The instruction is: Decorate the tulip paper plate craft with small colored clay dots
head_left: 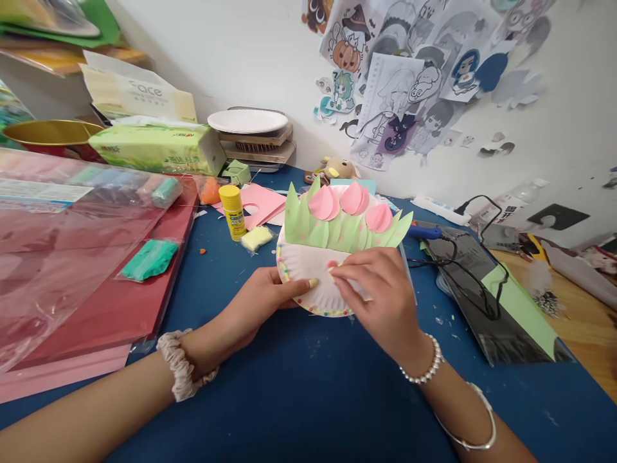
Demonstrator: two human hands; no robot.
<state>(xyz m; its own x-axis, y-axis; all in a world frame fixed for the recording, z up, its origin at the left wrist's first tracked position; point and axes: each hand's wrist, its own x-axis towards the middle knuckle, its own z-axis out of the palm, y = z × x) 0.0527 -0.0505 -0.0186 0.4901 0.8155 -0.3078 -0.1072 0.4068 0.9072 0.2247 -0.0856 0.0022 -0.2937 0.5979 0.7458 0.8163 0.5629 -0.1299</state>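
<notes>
My left hand (270, 289) is closed on the lower left rim of a white paper plate (308, 257), thumb on the front and fingers behind. Green paper leaves (332, 231) and pink paper tulips (324, 203) cover the plate's upper half. Small coloured dots (345, 313) run along a yellowish line on its lower rim. In front of the plate, my right hand (378, 289) pinches a small reddish bit (331, 263) between thumb and fingertips; its material is too small to tell. A yellow-capped glue stick (232, 212) and a pale yellow clay pack (257, 238) are left of the plate.
Red sheets (144, 302) under a clear bag and a green clay pack (149, 259) lie left. A tissue pack (159, 148) and stacked plates (247, 121) stand behind. A blue-handled tool (424, 232) with a black cord and a dark sheet (463, 289) are right.
</notes>
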